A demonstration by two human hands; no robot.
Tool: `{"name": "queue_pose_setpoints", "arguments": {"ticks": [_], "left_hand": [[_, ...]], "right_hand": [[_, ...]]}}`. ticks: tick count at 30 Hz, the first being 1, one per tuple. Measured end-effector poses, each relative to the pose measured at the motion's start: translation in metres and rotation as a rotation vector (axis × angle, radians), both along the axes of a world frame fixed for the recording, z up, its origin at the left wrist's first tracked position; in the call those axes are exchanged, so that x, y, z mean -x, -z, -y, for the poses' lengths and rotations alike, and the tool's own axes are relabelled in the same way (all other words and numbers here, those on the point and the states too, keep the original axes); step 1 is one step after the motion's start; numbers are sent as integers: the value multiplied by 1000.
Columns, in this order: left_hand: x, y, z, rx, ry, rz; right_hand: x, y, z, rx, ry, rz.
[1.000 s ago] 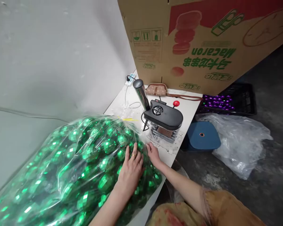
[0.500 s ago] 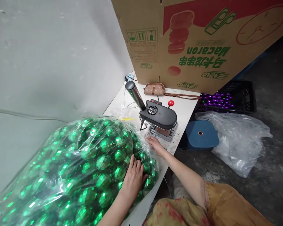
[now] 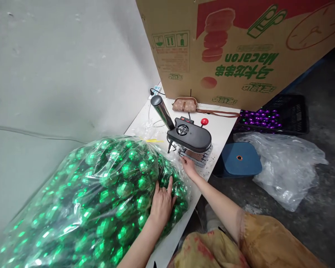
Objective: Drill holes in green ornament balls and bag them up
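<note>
A big clear plastic bag (image 3: 80, 193) full of shiny green faceted balls lies across the white table (image 3: 223, 128). My left hand (image 3: 162, 203) lies flat on the bag's near end, fingers spread. My right hand (image 3: 188, 166) reaches to the bag's edge just in front of a black machine (image 3: 190, 138) with a fan grille and a metal tube; its fingers pinch the plastic there.
A large upside-down cardboard box (image 3: 240, 48) stands at the table's back. A small brown purse (image 3: 184, 104) and a red knob (image 3: 204, 121) sit before it. On the floor to the right are a blue stool (image 3: 238, 160), crumpled clear plastic (image 3: 284, 167) and a black crate of purple balls (image 3: 270, 117).
My right hand has moved forward along the bag's edge toward the black machine. My left hand has slid back a little on the bag.
</note>
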State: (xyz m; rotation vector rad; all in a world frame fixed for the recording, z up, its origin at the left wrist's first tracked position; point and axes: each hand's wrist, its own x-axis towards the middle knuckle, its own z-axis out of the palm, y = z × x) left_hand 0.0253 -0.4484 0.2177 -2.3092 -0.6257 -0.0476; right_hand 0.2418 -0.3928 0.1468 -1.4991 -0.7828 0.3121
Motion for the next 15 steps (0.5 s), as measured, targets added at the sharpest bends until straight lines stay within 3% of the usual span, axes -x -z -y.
{"name": "queue_pose_setpoints", "arguments": {"ticks": [3,7,15], "left_hand": [[-13,3,-7,59,-114,14],[-18,7,-14,163,-137,0],[-16,9,-17,137,-24,-2]], "right_hand": [[-17,-2,6,73,74,131],[-4,-7,16,113,89,315],[35,-5,27,64,-161,574]]}}
